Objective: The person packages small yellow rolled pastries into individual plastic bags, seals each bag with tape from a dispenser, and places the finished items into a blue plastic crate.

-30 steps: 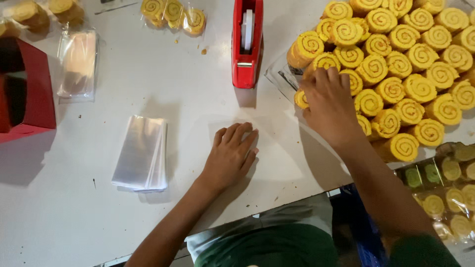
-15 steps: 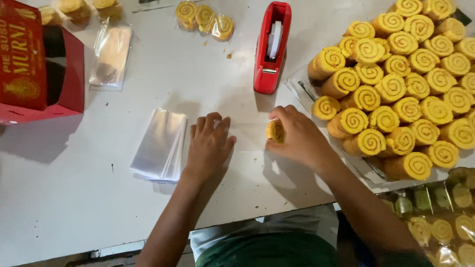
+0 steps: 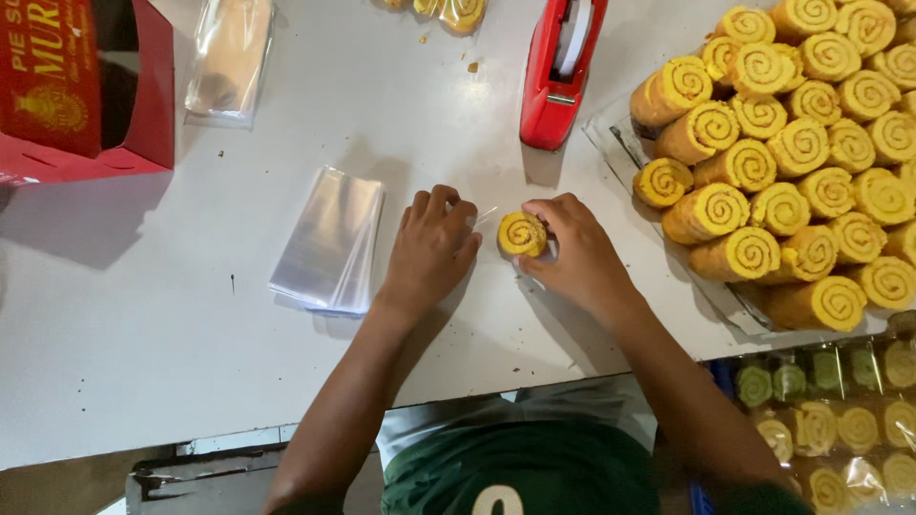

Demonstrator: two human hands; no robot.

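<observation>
spiral-patterned yellow roll [image 3: 522, 234] sits on the white table [image 3: 143, 362], just in front of the person, held at its right side by the right hand [image 3: 572, 256], whose thumb and fingertips curl around it in a loose pinch. left hand [image 3: 431, 250] rests knuckles-up on the table just left of the roll, its fingers bent and close together; a thin edge of clear film [image 3: 487, 216] shows between the two hands, though whether the left fingers grip it cannot be told. left of that hand lies a stack of clear plastic sleeves [image 3: 329, 238], flat on the table and near the wrist. a red tape dispenser [image 3: 558, 72] stands further back, above the roll. to the right, a clear tray [image 3: 620, 143] carries a heap of yellow rolls [image 3: 801, 162] with the same swirl on their ends, well stacked against each other. a red cardboard box [image 3: 81, 91] stands at the far left, with a clear bag [image 3: 229, 62] beside it. packed rolls in wrappers [image 3: 830, 420] lie low at the right edge, some greenish, some yellow.
</observation>
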